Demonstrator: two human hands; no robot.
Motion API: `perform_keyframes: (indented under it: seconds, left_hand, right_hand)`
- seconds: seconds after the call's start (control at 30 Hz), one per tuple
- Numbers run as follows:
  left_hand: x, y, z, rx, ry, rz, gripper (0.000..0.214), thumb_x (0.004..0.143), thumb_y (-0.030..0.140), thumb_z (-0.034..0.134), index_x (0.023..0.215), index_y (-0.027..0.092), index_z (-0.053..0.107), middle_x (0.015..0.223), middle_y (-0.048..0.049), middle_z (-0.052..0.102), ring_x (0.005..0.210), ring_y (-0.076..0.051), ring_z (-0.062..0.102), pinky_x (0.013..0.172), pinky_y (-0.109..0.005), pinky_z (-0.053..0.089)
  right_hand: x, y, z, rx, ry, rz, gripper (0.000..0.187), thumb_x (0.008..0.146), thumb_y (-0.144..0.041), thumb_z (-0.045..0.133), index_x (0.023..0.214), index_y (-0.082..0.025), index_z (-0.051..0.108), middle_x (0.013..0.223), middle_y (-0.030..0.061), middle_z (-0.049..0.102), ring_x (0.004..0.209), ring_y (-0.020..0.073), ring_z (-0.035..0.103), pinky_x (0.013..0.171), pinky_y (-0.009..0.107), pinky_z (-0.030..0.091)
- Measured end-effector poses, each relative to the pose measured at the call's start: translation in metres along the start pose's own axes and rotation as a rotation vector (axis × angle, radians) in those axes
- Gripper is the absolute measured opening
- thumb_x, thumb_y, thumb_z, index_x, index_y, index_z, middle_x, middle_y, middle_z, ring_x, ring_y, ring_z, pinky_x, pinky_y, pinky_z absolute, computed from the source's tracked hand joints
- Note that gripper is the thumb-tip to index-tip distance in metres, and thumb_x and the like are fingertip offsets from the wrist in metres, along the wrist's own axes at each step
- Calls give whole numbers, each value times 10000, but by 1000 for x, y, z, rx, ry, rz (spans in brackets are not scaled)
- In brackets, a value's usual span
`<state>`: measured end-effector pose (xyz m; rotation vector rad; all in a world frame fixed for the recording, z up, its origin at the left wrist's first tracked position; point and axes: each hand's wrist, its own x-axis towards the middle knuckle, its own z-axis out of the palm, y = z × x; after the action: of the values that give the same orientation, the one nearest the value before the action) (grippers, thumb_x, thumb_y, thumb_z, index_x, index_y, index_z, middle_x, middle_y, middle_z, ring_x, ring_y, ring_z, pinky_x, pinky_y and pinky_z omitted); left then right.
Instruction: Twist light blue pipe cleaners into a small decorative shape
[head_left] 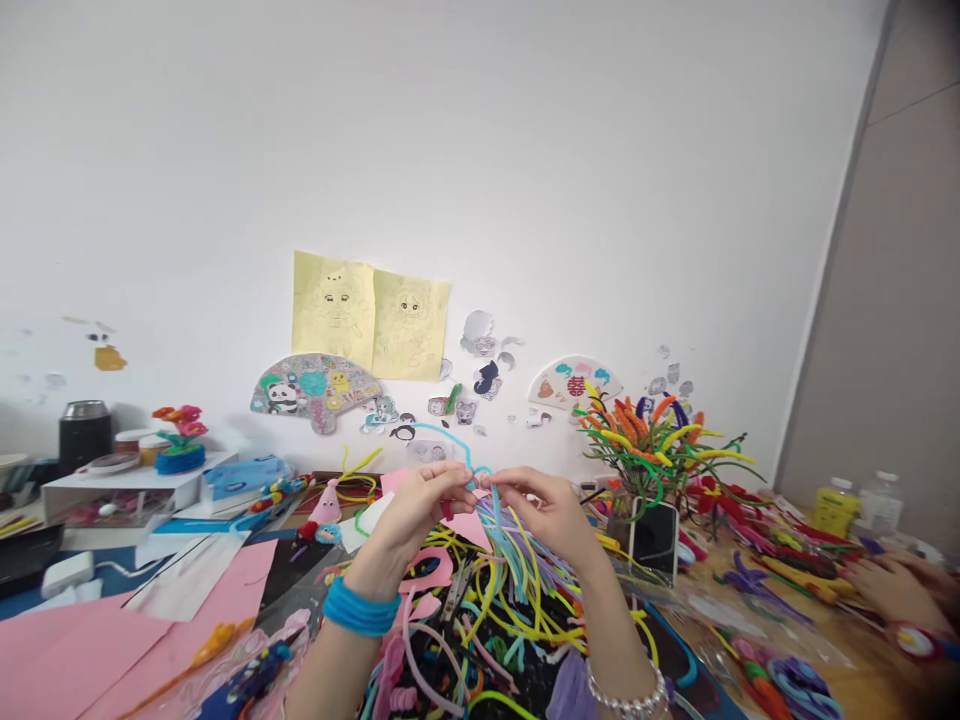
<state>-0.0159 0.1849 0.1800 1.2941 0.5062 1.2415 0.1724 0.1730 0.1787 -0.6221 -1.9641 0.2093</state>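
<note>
A light blue pipe cleaner (450,432) is held up over the table between my two hands, bent into a small loop near the fingertips. My left hand (424,500) pinches it from the left side, one long end arching up and leftward. From the right, my right hand (544,508) grips the same pipe cleaner between thumb and forefinger, with another end hanging down. Under both hands lies a thick pile of loose pipe cleaners (517,580) in yellow, purple, blue and green. A pair of scissors (456,590) rests among them, partly covered.
Pink paper sheets (82,640) cover the left side. A vase of pipe-cleaner flowers (652,440) stands at back right, a phone (654,540) leaning before it. At far right, another person's hands (892,590) are at the table. A black thermos (84,438) stands far left.
</note>
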Motion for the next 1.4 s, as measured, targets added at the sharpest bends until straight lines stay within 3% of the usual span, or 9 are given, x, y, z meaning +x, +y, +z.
perform_keyframes:
  seconds: [0.17, 0.4, 0.53, 0.67, 0.93, 1.13, 1.27, 1.4]
  left_hand:
    - [-1, 1, -4, -8, -35, -42, 164, 700, 269, 726, 668, 124, 656, 547, -38, 672, 510, -103, 591, 543, -203, 426]
    - [-2, 0, -7, -4, -106, -54, 190, 724, 294, 718, 654, 134, 642, 550, -22, 642, 509, -100, 547, 532, -220, 390]
    - [-3, 1, -5, -20, -109, -31, 182, 717, 275, 729, 624, 146, 642, 527, 17, 580, 494, -85, 490, 511, -216, 358]
    - [-5, 3, 0, -3, -112, 1, 169, 696, 283, 752, 652, 137, 680, 578, 7, 602, 549, -92, 511, 587, -224, 400]
    - [-9, 3, 8, -27, -63, 43, 144, 663, 260, 778, 685, 142, 698, 649, -12, 651, 625, -132, 603, 674, -263, 461]
    - [-6, -1, 7, 21, -48, 115, 83, 675, 196, 759, 736, 158, 718, 710, -30, 705, 706, -165, 647, 731, -285, 468]
    - [-3, -5, 5, 109, -7, 81, 157, 654, 243, 785, 780, 164, 736, 735, -52, 733, 748, -192, 667, 740, -298, 463]
    - [-2, -5, 8, 89, 52, 92, 219, 675, 368, 761, 678, 153, 721, 679, -65, 732, 701, -189, 669, 737, -306, 473]
  right_hand:
    - [3, 8, 1, -309, 7, -351, 232, 904, -139, 516, 1069, -245, 641, 963, 30, 722, 848, 150, 646, 752, 284, 505]
    - [2, 0, 0, -557, -14, -456, 262, 905, -142, 508, 1127, -233, 613, 1142, 65, 675, 949, 174, 638, 797, 319, 509]
    - [3, -8, 1, -496, 4, -443, 245, 912, -162, 497, 1117, -239, 607, 1123, 63, 684, 952, 176, 639, 787, 323, 510]
    - [3, -9, 4, -358, 66, -399, 192, 888, -158, 540, 1033, -239, 635, 1037, 46, 710, 936, 170, 645, 791, 318, 508]
    - [2, -19, 11, -152, 232, -198, 67, 821, -180, 634, 846, -231, 670, 830, 24, 717, 793, 173, 638, 705, 301, 507]
    - [2, -26, 13, -168, 281, -18, 48, 812, -213, 627, 799, -223, 672, 790, 26, 692, 692, 161, 610, 658, 294, 498]
    - [1, -31, 12, -237, 293, -36, 79, 817, -189, 611, 783, -227, 672, 783, 21, 696, 731, 173, 611, 685, 307, 489]
    - [2, -35, 10, -300, 283, -74, 98, 825, -175, 609, 788, -233, 679, 787, 21, 708, 769, 185, 609, 704, 323, 476]
